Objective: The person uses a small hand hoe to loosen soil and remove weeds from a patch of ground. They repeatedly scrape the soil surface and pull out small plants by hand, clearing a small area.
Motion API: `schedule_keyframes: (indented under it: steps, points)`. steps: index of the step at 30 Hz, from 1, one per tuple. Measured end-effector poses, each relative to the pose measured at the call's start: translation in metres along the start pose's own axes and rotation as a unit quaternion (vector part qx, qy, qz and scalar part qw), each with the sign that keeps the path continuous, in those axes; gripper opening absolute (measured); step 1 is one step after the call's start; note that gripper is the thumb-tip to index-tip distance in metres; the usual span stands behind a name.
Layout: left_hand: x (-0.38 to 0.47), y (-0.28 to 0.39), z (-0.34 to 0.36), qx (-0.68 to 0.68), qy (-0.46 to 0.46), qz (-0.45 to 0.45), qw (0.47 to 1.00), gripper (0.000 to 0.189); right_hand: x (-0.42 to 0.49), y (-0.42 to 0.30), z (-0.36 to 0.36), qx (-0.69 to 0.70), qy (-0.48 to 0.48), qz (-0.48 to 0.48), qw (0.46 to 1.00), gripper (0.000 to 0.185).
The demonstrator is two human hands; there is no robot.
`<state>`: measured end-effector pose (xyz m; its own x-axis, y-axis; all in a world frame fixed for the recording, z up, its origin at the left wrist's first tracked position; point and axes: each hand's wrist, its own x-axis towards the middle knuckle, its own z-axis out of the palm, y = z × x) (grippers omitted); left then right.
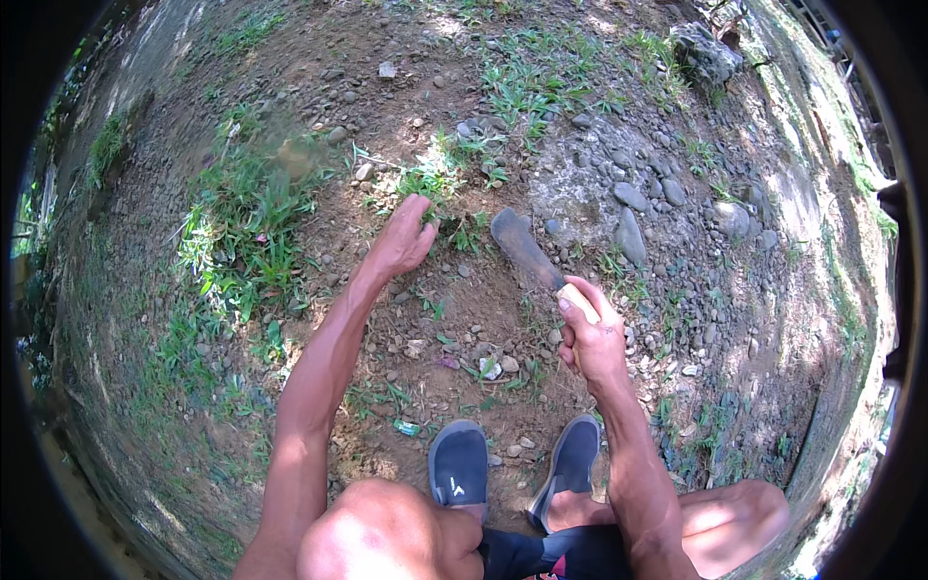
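Note:
My right hand (594, 333) is closed around the pale wooden handle (578, 301) of a short machete-like knife. Its broad, dark blade (523, 249) points up and to the left, with the tip close to the soil. To the left of the blade, my left hand (406, 235) is at a low tuft of green grass (435, 177), fingers bent together around some leaves. The fingertips are partly hidden by the hand and the greenery. Small weeds (470, 230) stand between the left hand and the blade tip.
A thicker grass patch (264, 217) grows at left, more grass (540, 80) further ahead. Several grey stones (631, 235) lie on the right, with a larger rock (707, 54) at the upper right. My clogs (459, 460) rest on the soil near a small green wrapper (407, 428).

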<state>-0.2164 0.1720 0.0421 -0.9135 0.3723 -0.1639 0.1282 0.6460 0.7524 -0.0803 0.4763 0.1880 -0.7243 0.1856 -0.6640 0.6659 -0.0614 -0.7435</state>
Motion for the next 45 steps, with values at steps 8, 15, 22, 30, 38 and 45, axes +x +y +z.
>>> schedule_keyframes:
  steps: [8,15,22,30,38,45]
  points:
    - [0.012,0.044,0.026,0.176,0.051,0.055,0.982,0.073,0.024,0.032,0.006,-0.049,-0.009,-0.026,0.998,0.043]
    - [0.02,0.028,0.02,0.126,-0.077,0.003,0.989,0.042,-0.025,-0.013,-0.031,0.002,-0.019,0.052,0.998,0.043]
    - [0.013,0.009,0.028,0.039,0.03,0.016,0.999,0.024,-0.017,0.011,0.03,0.064,-0.041,0.1,0.992,0.043]
    - [0.015,0.012,0.021,0.044,0.001,-0.039,0.998,0.024,-0.027,0.0,0.027,0.152,-0.031,0.111,0.982,0.046]
    - [0.009,0.02,0.022,0.01,-0.004,-0.103,0.995,0.029,-0.035,0.02,0.024,0.116,-0.025,0.099,0.988,0.047]
    - [0.01,0.022,0.022,-0.021,0.01,-0.104,0.994,0.025,-0.013,0.029,0.028,0.109,-0.035,0.064,0.991,0.045]
